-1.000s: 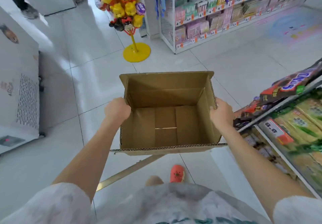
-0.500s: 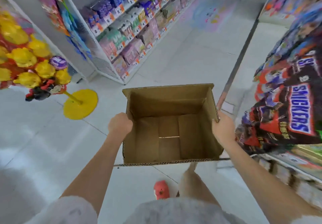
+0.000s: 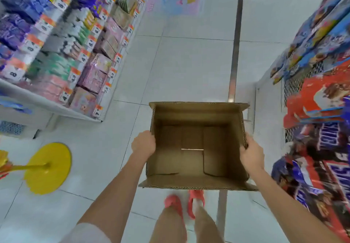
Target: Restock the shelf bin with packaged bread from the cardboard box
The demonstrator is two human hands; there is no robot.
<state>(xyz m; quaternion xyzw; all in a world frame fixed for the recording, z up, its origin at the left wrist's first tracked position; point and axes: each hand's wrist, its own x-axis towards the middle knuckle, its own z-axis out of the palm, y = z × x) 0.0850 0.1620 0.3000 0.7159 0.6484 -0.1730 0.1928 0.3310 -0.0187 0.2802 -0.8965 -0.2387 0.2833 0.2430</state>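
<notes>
My left hand (image 3: 143,142) grips left wall of cardboard box (image 3: 197,183), my right hand (image 3: 251,152) grips right wall. Box held above tiled floor (image 3: 181,68), open top up, nothing visible inside. Candy shelves (image 3: 320,129) just right.

The brown cardboard box (image 3: 197,148), lower centre of the frame, is open-topped, upright and seemingly empty (flaps folded flat inside).

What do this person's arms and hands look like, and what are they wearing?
Both forearms are bare, with no gloves, rings or watch visible on the left hand or right hand. A short white sleeve shows at the left upper arm. Lower down are bare legs and coral-red slip-on shoes.
</notes>
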